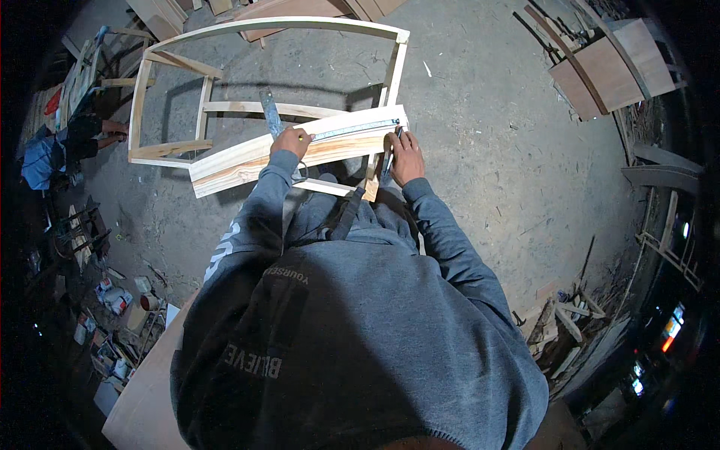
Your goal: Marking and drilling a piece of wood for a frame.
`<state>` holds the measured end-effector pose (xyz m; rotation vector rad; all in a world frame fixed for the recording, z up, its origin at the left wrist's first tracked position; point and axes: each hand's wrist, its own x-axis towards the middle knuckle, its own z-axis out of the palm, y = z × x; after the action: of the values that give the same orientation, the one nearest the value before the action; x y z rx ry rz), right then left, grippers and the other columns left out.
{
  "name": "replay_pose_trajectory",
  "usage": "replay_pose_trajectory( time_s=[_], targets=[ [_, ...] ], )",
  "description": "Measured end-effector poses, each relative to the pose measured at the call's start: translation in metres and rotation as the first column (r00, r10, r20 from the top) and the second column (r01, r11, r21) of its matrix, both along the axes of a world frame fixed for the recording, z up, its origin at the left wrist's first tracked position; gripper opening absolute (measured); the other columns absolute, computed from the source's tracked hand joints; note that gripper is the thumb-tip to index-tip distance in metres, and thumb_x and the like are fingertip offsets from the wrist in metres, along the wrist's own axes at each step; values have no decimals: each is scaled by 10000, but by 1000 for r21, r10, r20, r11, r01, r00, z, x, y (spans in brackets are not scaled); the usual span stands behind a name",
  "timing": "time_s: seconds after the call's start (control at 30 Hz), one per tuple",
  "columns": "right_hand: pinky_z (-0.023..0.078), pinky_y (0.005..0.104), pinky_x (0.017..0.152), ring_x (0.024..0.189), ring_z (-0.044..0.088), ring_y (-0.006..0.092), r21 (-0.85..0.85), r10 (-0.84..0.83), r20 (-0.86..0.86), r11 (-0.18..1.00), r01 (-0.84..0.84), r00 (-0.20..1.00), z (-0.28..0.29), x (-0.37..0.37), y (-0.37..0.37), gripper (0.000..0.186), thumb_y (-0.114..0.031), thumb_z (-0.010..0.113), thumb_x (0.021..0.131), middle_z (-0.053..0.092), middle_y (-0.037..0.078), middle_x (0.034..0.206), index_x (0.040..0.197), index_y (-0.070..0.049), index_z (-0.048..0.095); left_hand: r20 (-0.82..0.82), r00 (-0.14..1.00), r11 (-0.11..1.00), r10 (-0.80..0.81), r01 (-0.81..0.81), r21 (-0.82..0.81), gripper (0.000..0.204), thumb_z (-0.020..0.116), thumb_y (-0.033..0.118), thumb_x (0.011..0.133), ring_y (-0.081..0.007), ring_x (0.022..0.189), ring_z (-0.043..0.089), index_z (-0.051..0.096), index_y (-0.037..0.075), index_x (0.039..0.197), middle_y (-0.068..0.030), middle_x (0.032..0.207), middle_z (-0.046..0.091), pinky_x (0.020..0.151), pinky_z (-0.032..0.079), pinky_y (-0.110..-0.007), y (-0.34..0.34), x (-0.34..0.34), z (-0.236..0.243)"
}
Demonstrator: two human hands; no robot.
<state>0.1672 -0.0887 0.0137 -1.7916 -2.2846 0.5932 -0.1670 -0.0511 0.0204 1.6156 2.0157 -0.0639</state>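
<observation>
Looks like they're measuring the board (236, 166) in the upper middle, left hand (291, 141) clamping fingers on the metal square (356, 130), can't tell with the right hand (406, 157), marking probably needing everything steady next.

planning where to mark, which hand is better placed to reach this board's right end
Likely the right hand: it is at the right end of the board; the left hand is farther left.

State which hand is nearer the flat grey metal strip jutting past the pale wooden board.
Left: the left hand is at the near end of the strip; the right hand is farther right along the board.
</observation>
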Motion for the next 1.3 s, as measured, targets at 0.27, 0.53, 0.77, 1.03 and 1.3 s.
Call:
replay_pose_trajectory(
  time_s=[0.27, 0.53, 0.77, 1.03, 1.3],
  targets=[
    [420, 489, 1140, 1375, 445, 421, 35, 2, -41, 999, -1, 999, -3, 2, -2, 621, -59, 696, 807, 525, 211, 1448, 1407, -52, 536, 5, 1000, 1000, -15, 15, 14, 388, 689, 513, 923, -417, 1072, 662, 793, 141, 960, -199, 1129, 663, 912, 528, -506, 1, 0, -1],
    [462, 484, 1020, 1211, 543, 395, 68, -173, -195, 980, 189, 965, 44, -2, -13, 400, -168, 644, 918, 612, 218, 1276, 1305, -71, 650, 635, 755, 980, 165, -197, -20, 344, 772, 353, 933, -191, 837, 674, 710, 36, 1052, -82, 839, 694, 786, 541, -351, -20, -23, -9],
    [536, 494, 844, 984, 655, 449, -29, -41, -512, 999, 31, 858, 50, -59, -23, 320, 13, 604, 853, 657, 261, 1105, 1171, -20, 628, 533, 765, 866, 361, -487, 111, 542, 818, 425, 876, -245, 873, 651, 637, 10, 1173, -134, 956, 682, 829, 518, -380, -62, -104, -15],
    [550, 479, 858, 944, 719, 430, -674, -528, -382, 720, 163, 758, -16, -209, -50, 493, -406, 759, 866, 735, 290, 977, 1073, 41, 736, -96, 986, 941, -135, 158, 301, 645, 766, 506, 854, -349, 1110, 574, 606, 60, 1292, -147, 1169, 604, 909, 466, -493, -85, -168, -16],
    [412, 335, 452, 481, 540, 149, -803, -734, -450, 582, 129, 508, -70, -266, -81, 221, -184, 793, 922, 626, 43, 674, 1021, 0, 721, -122, 977, 919, -177, 208, 335, 608, 700, 480, 919, -318, 1224, 505, 554, 111, 1379, -109, 1306, 558, 1023, 400, -482, -91, -166, -19]
  ],
)
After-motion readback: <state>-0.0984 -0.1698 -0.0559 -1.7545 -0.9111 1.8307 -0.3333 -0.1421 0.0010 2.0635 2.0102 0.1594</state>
